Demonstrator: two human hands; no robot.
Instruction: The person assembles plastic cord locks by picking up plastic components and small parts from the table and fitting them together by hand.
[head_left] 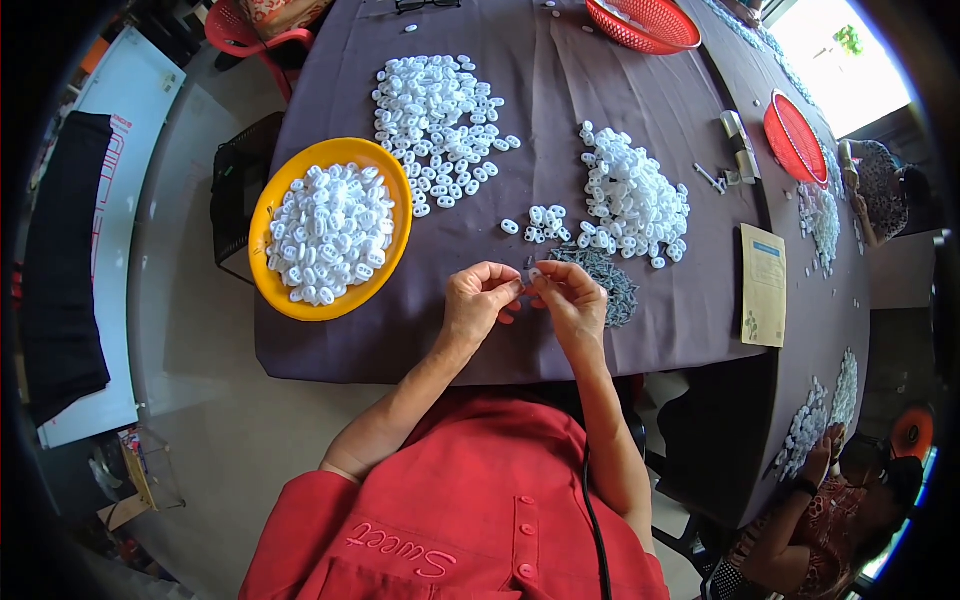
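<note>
Over the near edge of the table, my left hand [474, 304] and my right hand [577, 303] come together, fingertips almost touching. Between the right thumb and forefinger is a small white oval plastic piece [535, 273] with holes. The left fingers are pinched beside it; what they hold is too small to make out. Partly behind my right hand lies a heap of small grey screw-like pieces [619, 297]. Just beyond my hands sits a little cluster of white oval pieces [546, 222], with a larger heap of them [632, 190] to its right.
At left stands a yellow bowl [262, 270] piled with white pieces. Another white heap [430, 110] lies behind it. Red baskets [660, 40], a tan packet [763, 285] and a cylinder [740, 145] rest on the dark tablecloth [690, 330]. Other people sit along the right side.
</note>
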